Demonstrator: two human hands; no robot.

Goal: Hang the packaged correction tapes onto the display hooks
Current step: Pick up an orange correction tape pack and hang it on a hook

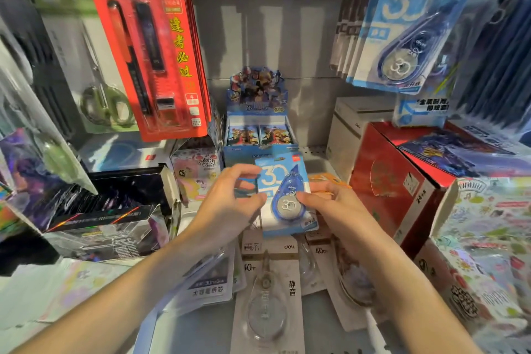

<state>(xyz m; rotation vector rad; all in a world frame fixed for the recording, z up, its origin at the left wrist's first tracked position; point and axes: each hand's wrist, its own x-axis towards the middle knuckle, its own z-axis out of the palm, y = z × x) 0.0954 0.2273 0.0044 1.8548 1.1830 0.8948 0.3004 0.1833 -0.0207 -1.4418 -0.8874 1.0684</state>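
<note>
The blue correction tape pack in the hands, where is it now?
Centre of the head view: the blue pack is between left hand and right hand, before the card box.

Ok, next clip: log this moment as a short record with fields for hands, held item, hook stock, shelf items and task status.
left hand: fingers at the left edge of the pack, grip unclear
right hand: thumb on the front, holding the pack
held item: blue correction tape pack, upright, facing the camera
hook stock: matching blue packs hanging at upper right
shelf items: white correction tape packs lying flat below the hands
task status: held pack not yet on a hook
</note>
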